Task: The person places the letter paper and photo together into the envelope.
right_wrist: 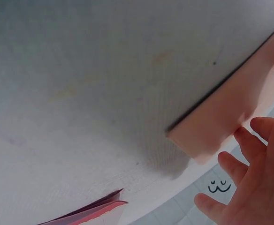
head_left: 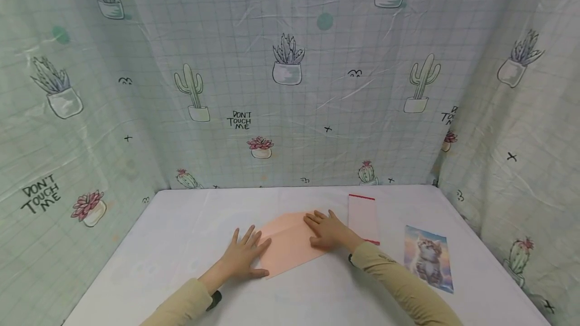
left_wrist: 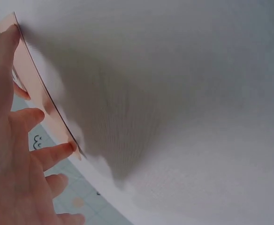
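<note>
A peach paper envelope (head_left: 287,248), its pointed flap folded out on the far side, lies at a slant on the white table. My left hand (head_left: 242,255) rests at its left end with fingers spread; the left wrist view has the thumb and fingertips touching the peach paper (left_wrist: 31,75). On the right part of the envelope, my right hand (head_left: 331,231) lies with extended fingers. Its fingertips touch the paper near the envelope's corner in the right wrist view. Neither hand grips anything.
Just right of my right hand lies a pale pink packet (head_left: 362,218) with red ends. Farther right is a kitten picture (head_left: 428,258), lying flat. A cactus-print curtain (head_left: 308,104) encloses the white table (head_left: 190,225) at the back and both sides.
</note>
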`<state>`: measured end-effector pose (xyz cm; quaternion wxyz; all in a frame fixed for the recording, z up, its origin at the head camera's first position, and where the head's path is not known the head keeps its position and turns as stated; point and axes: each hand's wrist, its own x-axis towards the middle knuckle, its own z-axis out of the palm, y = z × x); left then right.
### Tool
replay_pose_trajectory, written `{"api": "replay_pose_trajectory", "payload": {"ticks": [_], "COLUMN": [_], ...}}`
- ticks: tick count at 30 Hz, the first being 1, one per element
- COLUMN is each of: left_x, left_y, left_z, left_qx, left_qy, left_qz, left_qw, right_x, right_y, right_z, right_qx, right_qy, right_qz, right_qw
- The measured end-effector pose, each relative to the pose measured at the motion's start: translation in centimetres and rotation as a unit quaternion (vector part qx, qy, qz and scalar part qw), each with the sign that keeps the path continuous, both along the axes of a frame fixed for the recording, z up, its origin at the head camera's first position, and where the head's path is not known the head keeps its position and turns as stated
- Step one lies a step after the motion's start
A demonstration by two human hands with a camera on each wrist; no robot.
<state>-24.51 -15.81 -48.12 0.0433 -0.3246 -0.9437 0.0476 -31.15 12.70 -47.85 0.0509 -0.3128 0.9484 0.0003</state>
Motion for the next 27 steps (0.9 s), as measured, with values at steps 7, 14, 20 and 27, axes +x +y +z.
{"api": "replay_pose_trajectory", "payload": {"ticks": [7, 14, 20, 27], "left_x": [0.0, 0.0, 0.0, 0.0], "left_y": [-0.2, -0.4, -0.4, -0.4], "left_z": [0.1, 0.0, 0.1, 0.0], "left_qx": [0.002, 0.003, 0.006, 0.012], "left_qy": [-0.015, -0.020, -0.015, -0.017], "left_qz": [0.003, 0.009, 0.007, 0.002], "left_qw": [0.9999, 0.9998, 0.9999, 0.9998], "right_x": [-0.3, -0.3, -0.1, -0.8], "right_y": [0.2, 0.4, 0.9, 3.2], "right_z": [0.0, 0.4, 1.2, 1.5], "right_qx": [-0.005, 0.000, 0.010, -0.015], "right_qy": [-0.002, 0.011, 0.034, 0.055], "right_qz": [-0.001, 0.015, 0.009, -0.021], "right_qw": [1.000, 1.000, 0.999, 0.998]}}
